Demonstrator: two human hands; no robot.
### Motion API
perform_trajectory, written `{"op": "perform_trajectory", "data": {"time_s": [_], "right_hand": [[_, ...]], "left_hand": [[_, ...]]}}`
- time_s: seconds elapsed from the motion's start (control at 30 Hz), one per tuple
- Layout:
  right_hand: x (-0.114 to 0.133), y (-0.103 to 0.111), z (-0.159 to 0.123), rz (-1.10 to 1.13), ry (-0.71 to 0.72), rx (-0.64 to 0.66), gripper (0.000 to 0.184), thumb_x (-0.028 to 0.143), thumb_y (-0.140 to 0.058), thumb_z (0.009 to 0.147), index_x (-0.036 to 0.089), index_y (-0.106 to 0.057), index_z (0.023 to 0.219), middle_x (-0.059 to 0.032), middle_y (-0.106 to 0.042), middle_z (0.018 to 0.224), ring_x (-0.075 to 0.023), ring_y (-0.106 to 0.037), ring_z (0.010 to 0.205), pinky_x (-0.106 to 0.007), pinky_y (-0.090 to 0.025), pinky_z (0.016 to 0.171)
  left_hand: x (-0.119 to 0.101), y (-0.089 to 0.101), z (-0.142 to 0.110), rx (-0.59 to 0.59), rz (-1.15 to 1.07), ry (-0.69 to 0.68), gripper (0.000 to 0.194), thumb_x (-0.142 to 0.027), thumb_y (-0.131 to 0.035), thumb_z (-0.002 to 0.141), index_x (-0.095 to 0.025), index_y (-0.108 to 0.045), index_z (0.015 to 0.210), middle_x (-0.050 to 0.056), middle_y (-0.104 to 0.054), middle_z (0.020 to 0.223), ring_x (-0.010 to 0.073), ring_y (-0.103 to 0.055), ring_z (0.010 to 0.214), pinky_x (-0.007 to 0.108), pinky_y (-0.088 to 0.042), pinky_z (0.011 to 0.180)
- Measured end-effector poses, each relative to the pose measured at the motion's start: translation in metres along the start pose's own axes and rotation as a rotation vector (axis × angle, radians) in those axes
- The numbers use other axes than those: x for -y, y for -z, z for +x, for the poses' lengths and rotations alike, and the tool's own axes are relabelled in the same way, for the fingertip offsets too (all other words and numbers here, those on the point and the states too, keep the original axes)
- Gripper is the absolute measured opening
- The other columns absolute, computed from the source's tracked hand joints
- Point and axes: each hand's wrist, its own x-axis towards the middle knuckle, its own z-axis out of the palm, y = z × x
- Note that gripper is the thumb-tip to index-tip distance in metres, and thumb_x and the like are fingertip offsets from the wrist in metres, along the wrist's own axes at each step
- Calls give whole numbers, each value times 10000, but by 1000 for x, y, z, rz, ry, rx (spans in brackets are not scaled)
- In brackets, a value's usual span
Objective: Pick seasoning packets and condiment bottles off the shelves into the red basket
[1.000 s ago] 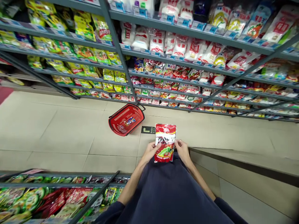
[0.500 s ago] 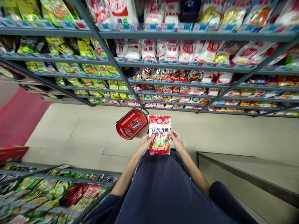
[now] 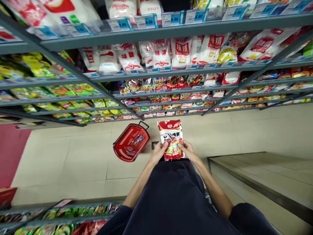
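Between my two hands is a red and white seasoning packet [image 3: 170, 138], its printed front turned up toward me. My left hand [image 3: 158, 151] grips its left side, thumb on the front. On the lower right side my right hand [image 3: 189, 150] pinches the packet, with its thumb also over the front. The fingers behind the packet are hidden. To the left of my hands, a red shopping basket [image 3: 123, 148] stands on the floor with its black handle toward the shelves. A small blue packet [image 3: 138, 139] and a clear-wrapped item lie in it.
Ahead rise grey shelves [image 3: 156, 37] with price tags, stocked with white bags [image 3: 160, 55] and colourful packets. Yellow packets [image 3: 36, 63] fill the left bays. Another stocked shelf [image 3: 80, 215] stands at lower left. A grey-edged panel [image 3: 256, 182] lies to the right of the tiled floor [image 3: 83, 163].
The view has shifted closer to the shelves. The packet now tilts slightly, and my right hand has its thumb further over the front. The basket appears further left of my hands.
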Motion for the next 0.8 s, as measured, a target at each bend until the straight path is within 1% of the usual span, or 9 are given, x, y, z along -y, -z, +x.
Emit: {"op": "perform_trajectory", "data": {"time_s": [0.1, 0.2, 0.37, 0.47, 0.53, 0.6, 0.7, 0.77, 0.8], "right_hand": [[-15, 24, 64, -33, -23, -96, 590, 633, -807, 739, 199, -686, 1120, -95, -773, 1098, -287, -736, 964, -430, -603, 889], [-35, 62, 159, -134, 21, -73, 623, 557, -832, 750, 218, -649, 1240, -95, -740, 1204, -279, -718, 1052, -424, -600, 936], [-59, 129, 336, -333, 288, -8, 849, 359, -869, 750, 253, -474, 1494, -77, -632, 1402, -269, -625, 1255, -433, -512, 1108], [-84, 157, 407, -340, 407, 58, 983, 298, -866, 751, 275, -343, 1583, -71, -583, 1457, -281, -589, 1312, -457, -489, 1140], [-119, 171, 434, -319, 427, 119, 1020, 273, -854, 768, 292, -277, 1609, -74, -562, 1479, -285, -581, 1327, -471, -493, 1139], [-169, 184, 448, -310, 438, 148, 992, 268, -838, 794, 307, -270, 1607, -78, -554, 1491, -278, -579, 1335, -469, -485, 1148], [-245, 201, 457, -292, 461, 174, 916, 301, -814, 835, 321, -288, 1584, -82, -523, 1528, -264, -541, 1381, -464, -441, 1188], [-276, 206, 457, -241, 484, 213, 886, 327, -789, 864, 335, -268, 1580, -83, -495, 1555, -261, -507, 1417, -478, -416, 1205], [-283, 205, 454, -219, 497, 238, 878, 332, -779, 874, 345, -257, 1579, -82, -490, 1559, -261, -503, 1421, -486, -412, 1206]], "left_hand": [[26, 8, 70, 72, 130, 2, 560, -518, -804, 793, -182, -666, 1220, 127, -737, 1226, 290, -702, 1104, 428, -533, 1015], [58, 19, 173, 149, 173, -36, 511, -493, -761, 836, -193, -655, 1235, 111, -736, 1222, 286, -692, 1128, 400, -545, 990], [88, 32, 367, 237, 173, -295, 740, -353, -849, 758, -191, -543, 1412, 110, -670, 1349, 290, -644, 1204, 370, -507, 1052], [116, 41, 445, 228, 140, -449, 761, -306, -838, 772, -200, -519, 1454, 99, -620, 1423, 305, -568, 1321, 370, -446, 1136], [150, 52, 473, 218, 67, -509, 802, -284, -829, 780, -213, -470, 1494, 94, -559, 1495, 308, -512, 1387, 369, -428, 1163], [195, 66, 484, 224, 16, -509, 814, -273, -813, 796, -229, -430, 1514, 95, -524, 1531, 306, -490, 1411, 370, -435, 1161], [258, 87, 484, 195, 82, -508, 705, -278, -798, 807, -234, -503, 1447, 101, -584, 1471, 314, -534, 1367, 386, -463, 1132], [280, 96, 474, 149, 186, -543, 646, -283, -798, 808, -235, -559, 1406, 109, -642, 1398, 329, -576, 1317, 416, -469, 1122], [283, 98, 467, 121, 228, -572, 641, -284, -800, 809, -237, -569, 1406, 112, -653, 1382, 336, -584, 1307, 432, -462, 1130]]}}
